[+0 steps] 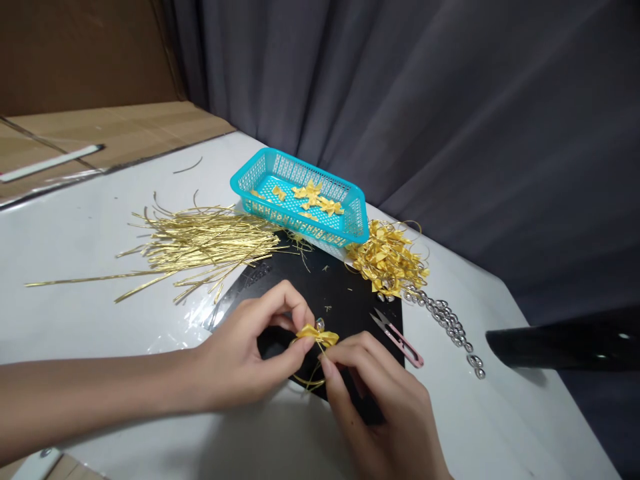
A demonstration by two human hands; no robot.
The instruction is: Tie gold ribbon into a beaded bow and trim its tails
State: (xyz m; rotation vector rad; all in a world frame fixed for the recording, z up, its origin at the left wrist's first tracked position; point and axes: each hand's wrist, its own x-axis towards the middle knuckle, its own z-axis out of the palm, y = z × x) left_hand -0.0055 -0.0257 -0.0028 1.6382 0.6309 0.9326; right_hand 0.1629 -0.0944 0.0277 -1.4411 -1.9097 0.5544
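Note:
Between the thumb and fingers of my left hand [260,340] is pinched a yellow ribbon bow [325,337], with a small silver bell [320,325] at its far side. Thin gold cord hangs from the bow in a loop below it. My right hand [385,400] is closed at the bow's right, its thumb and forefinger pinching the gold cord [320,357]. Both hands are over a black mat [310,280]. Pink-handled thread snips [405,343] lie just beyond my right hand, blades apart.
A turquoise basket [357,230] holds several yellow bows. Gold cords [210,240] are heaped left of it, finished-looking bows [387,257] right of it. Silver bells [447,320] trail along the white table [100,320]. A black cylindrical object [560,347] juts in at right; cardboard [125,130] lies at left.

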